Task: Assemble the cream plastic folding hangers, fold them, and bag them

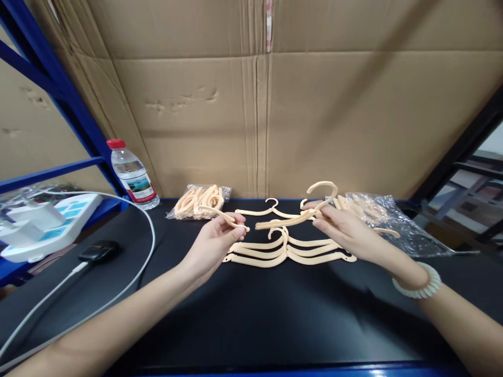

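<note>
My left hand (214, 243) pinches a slim cream hanger arm (222, 215) between thumb and fingers. My right hand (346, 230) grips a cream hanger half with a hook (306, 209), its hook curving up above my fingers. The two pieces point toward each other, their ends a small gap apart above the black tabletop (251, 309). Below them lie several assembled cream hangers (288, 250), stacked flat. One more hanger (271, 209) lies behind them near the cardboard.
A clear bag of hanger parts (198, 201) sits at the back left, another open bag (389, 220) at the right. A water bottle (132, 175) stands at the left, beside a white power strip (43, 222), a cable (129, 272) and a black mouse (98, 250). A cardboard wall (275, 104) backs the table.
</note>
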{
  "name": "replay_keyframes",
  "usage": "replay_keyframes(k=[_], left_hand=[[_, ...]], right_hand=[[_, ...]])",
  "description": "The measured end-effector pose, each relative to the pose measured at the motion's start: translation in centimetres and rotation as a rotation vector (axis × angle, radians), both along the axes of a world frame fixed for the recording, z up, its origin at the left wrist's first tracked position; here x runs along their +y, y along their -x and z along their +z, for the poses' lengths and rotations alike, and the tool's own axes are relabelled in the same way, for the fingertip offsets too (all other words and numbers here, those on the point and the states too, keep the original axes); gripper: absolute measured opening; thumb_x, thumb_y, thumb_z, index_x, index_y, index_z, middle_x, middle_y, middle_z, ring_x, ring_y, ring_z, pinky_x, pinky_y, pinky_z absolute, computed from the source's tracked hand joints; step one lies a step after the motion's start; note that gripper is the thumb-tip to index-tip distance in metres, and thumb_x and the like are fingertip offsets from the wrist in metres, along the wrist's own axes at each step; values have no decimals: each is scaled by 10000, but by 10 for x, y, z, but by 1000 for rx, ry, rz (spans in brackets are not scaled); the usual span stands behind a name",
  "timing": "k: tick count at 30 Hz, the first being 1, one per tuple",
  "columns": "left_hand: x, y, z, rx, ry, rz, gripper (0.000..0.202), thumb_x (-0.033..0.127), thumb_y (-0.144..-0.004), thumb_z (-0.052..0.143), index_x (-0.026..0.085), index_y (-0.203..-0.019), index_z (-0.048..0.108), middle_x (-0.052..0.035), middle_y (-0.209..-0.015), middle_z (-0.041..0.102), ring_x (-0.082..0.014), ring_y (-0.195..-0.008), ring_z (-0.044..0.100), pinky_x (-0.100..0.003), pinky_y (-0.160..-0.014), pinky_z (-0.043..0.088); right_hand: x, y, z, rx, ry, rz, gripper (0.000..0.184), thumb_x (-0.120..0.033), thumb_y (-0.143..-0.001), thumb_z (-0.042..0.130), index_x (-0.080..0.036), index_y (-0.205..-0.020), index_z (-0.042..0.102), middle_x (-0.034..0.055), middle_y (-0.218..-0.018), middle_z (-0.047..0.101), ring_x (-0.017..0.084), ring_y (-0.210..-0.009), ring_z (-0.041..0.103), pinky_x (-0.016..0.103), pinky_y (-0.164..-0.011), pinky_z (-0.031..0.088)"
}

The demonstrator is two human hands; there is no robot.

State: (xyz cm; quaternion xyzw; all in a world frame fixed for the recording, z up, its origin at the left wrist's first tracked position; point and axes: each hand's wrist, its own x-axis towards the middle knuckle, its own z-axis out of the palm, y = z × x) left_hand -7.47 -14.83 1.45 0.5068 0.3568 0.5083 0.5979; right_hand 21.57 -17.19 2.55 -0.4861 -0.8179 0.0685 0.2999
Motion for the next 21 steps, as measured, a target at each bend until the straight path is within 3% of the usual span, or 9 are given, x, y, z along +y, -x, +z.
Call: replay_keyframes(k=[2, 4, 7, 11, 17, 21], left_hand=[[0, 0, -1, 30, -4, -30, 260, 224, -618, 852, 145, -793, 677, 6, -735, 630, -89, -699, 571, -193, -665, 453], [1, 1, -2, 55, -6, -57, 239, 229, -637, 847, 143, -795, 689, -4, -721, 644, -96, -697, 582, -196, -659, 456], [1, 0, -4, 48, -7, -87, 220, 233, -656, 843, 144, -795, 698, -9, -722, 658, -95, -692, 591, -194, -656, 464], [3, 0, -5, 7, 17, -97, 242, 245, -650, 855, 142, -795, 690, -7, -716, 663, -87, -672, 597, -188, -654, 472], [3, 0, -4, -12, 41, -152, 259, 214, -647, 859, 136, -780, 651, 2, -689, 642, -83, -646, 589, -191, -648, 468], [2, -1, -5, 9, 29, -185, 242, 213, -679, 837, 134, -799, 642, -8, -703, 637, -92, -669, 591, -194, -646, 458]], right_hand=[[-1, 0, -3, 53, 16, 29, 300, -430, -1004, 372, -216, -1099, 558, 74, -1036, 653, 192, -854, 621, 313, -760, 483], [-1, 0, -6, 102, 32, 41, 316, -433, -1006, 375, -223, -1154, 558, 66, -1020, 654, 175, -806, 618, 295, -720, 484], [-2, 0, -10, 164, 57, 47, 310, -420, -1002, 390, -199, -981, 606, 41, -821, 635, 137, -603, 543, 269, -571, 446], [-5, -1, -9, 216, 34, 90, 349, -375, -997, 397, -190, -752, 562, 56, -815, 621, 139, -625, 538, 274, -570, 449], [-10, 2, -1, 172, -46, 74, 269, -374, -983, 435, -209, -919, 638, 73, -990, 681, 184, -785, 630, 284, -630, 505], [-13, 8, -2, 127, -90, 93, 263, -327, -978, 450, -221, -908, 680, 59, -979, 707, 189, -829, 667, 292, -711, 541]])
